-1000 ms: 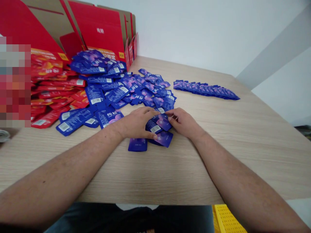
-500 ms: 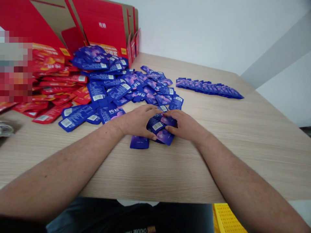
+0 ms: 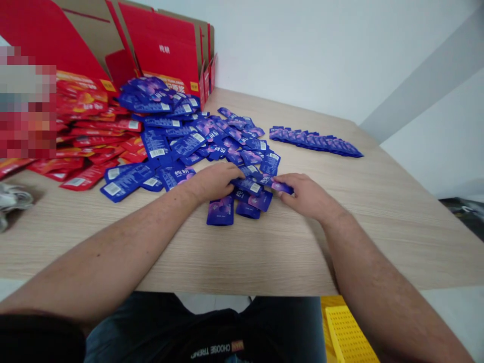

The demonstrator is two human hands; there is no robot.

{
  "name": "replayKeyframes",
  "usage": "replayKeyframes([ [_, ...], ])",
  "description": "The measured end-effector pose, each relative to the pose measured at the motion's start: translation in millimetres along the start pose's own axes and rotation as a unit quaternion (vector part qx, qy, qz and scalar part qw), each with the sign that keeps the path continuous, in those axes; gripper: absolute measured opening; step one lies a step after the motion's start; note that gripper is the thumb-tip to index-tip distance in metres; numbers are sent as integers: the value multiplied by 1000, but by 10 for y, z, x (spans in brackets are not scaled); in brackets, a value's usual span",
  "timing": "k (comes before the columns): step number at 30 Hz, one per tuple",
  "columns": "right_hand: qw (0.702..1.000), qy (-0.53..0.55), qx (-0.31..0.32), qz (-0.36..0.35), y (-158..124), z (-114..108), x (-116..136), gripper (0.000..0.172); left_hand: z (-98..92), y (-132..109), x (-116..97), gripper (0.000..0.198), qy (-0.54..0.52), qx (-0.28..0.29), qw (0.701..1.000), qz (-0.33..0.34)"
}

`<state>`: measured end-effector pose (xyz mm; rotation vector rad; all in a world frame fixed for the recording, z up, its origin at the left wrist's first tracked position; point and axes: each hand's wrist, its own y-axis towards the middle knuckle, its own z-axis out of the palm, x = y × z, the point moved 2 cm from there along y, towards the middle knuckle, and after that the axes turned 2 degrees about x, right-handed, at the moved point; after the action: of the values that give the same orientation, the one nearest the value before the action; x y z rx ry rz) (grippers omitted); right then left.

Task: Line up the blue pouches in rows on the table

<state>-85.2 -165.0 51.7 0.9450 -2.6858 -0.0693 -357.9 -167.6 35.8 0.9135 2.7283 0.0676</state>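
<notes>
A loose heap of small blue-purple sachets [image 3: 196,136] spreads over the wooden table [image 3: 378,212]. My left hand [image 3: 214,182] lies palm down on the near edge of the heap, fingers curled over a few sachets [image 3: 249,194]. My right hand [image 3: 306,194] sits just to the right and pinches one purple sachet [image 3: 282,187] by its end, pulling it flat along the tabletop. One sachet [image 3: 220,210] lies loose in front of my left hand.
A neat overlapping row of purple sachets [image 3: 315,141] lies at the back right. Red sachets [image 3: 86,136] pile up at the left, with red cardboard boxes [image 3: 166,50] behind them. A yellow crate [image 3: 348,333] stands on the floor below the table's front edge.
My right hand has slid rightward away from the left, drawing one purple sachet out of the small bunch. The left hand stays on the sachets. The camera view shifted slightly.
</notes>
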Motion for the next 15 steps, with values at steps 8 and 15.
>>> replayKeyframes([
  [8, 994, -47, -20, 95, -862, 65, -254, 49, -65, 5, 64, 34, 18, -37, 997, -67],
  [15, 986, -61, -104, 113, -987, 44, -35, 61, -27, 24, 164, 30, 36, -73, 994, -68],
])
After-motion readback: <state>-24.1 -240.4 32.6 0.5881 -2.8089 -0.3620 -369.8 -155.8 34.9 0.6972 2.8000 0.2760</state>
